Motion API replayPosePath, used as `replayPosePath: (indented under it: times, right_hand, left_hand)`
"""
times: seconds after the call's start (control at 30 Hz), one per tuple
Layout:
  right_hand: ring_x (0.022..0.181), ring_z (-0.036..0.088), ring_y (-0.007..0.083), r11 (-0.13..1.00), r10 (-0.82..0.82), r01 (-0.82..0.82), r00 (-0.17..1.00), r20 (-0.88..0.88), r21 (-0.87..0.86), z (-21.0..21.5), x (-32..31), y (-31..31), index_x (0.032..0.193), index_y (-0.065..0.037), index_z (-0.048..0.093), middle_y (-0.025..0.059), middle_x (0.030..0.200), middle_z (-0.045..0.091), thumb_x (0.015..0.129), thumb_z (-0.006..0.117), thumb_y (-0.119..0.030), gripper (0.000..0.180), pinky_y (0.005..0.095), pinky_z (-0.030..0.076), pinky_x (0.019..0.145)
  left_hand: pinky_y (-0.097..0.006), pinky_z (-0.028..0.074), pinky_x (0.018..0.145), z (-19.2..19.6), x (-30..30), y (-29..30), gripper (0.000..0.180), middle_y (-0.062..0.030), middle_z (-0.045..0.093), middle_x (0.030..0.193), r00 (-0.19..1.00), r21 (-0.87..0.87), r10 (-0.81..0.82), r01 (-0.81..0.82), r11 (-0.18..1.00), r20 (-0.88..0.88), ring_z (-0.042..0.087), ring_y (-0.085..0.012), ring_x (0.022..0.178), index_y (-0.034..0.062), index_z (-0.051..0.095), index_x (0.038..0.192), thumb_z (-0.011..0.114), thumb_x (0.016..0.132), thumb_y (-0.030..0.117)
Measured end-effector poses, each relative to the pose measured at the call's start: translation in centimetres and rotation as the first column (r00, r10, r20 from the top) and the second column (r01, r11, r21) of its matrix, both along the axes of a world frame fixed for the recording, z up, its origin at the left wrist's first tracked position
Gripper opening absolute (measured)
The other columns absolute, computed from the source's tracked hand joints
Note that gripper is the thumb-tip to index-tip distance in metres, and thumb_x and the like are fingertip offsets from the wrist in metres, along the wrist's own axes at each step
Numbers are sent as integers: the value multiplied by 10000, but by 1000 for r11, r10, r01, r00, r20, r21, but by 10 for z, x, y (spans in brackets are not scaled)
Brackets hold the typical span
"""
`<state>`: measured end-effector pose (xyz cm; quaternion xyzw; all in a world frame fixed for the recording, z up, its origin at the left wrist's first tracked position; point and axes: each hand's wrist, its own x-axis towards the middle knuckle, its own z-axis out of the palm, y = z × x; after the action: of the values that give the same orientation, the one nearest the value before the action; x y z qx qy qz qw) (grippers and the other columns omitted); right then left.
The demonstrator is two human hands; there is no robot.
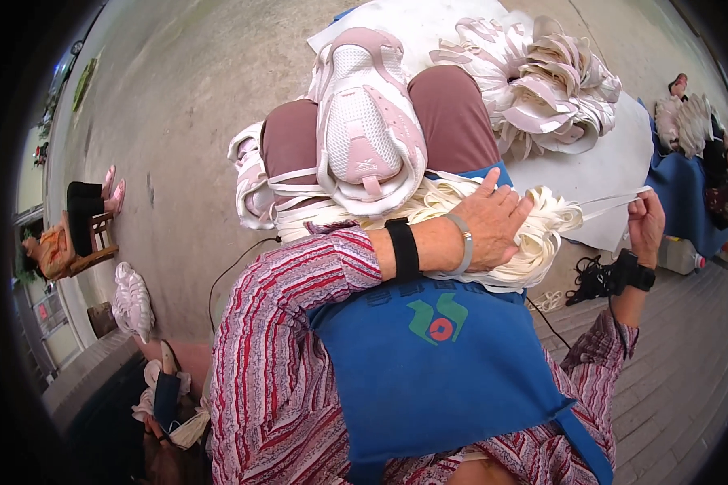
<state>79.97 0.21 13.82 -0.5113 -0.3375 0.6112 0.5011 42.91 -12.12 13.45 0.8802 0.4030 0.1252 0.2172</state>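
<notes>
Across my lap lies a thick bundle of cream shoelaces (542,234). My left hand (489,222) rests flat on it, fingers stretched out. Off to the right my right hand (645,222) is raised, its fingers pinching a shoelace (611,199) drawn out from the bundle's right end. Between my knees sits a pink and white shoe upper (366,133), with mesh on its middle part. More pink and white uppers (253,174) lie by my left knee, partly hidden behind it. A blue apron (437,380) covers my front below the laces.
A big pile of pink and white uppers (546,89) rests on a white sheet (598,182) ahead right. Black cords (588,279) and a plastic jug (681,255) are at the right. Another stack of uppers (132,301) stands left. Other people sit at the left, lower left and far right.
</notes>
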Motion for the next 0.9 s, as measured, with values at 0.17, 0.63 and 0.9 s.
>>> replayPosePath:
  times: [0.17, 0.63, 0.9]
  right_hand:
    - [582, 470, 101, 958, -285, 280, 955, 80, 65, -18, 173, 93, 780, -29, 548, -7, 658, 477, 920, 500, -39, 148, 248, 456, 632]
    - [753, 479, 171, 772, 160, -285, 952, 260, 568, 228, 30, 116, 1009, 32, 478, 86, 905, 465, 979, 370, -19, 123, 278, 434, 682]
    - [503, 488, 67, 583, 797, -561, 536, -278, 588, 157, -269, -14, 1134, 57, 433, 58, 855, 489, 1017, 347, -143, 247, 189, 442, 504]
  left_hand:
    - [-531, 195, 1112, 7, 2, 3, 679, -187, 515, 1193, 999, -24, -26, 26, 999, -24, 468, -296, 1184, -45, 381, 1330, 593, 846, 382]
    - [-525, 228, 1105, 20, -16, 2, 677, -248, 423, 1347, 993, -120, 26, -13, 993, 112, 404, -374, 1276, -55, 359, 1333, 661, 820, 268]
    - [-399, 368, 1026, 98, -66, 32, 755, -238, 382, 1365, 759, -305, 291, -128, 944, 582, 449, -328, 1229, -39, 322, 1343, 747, 766, 199]
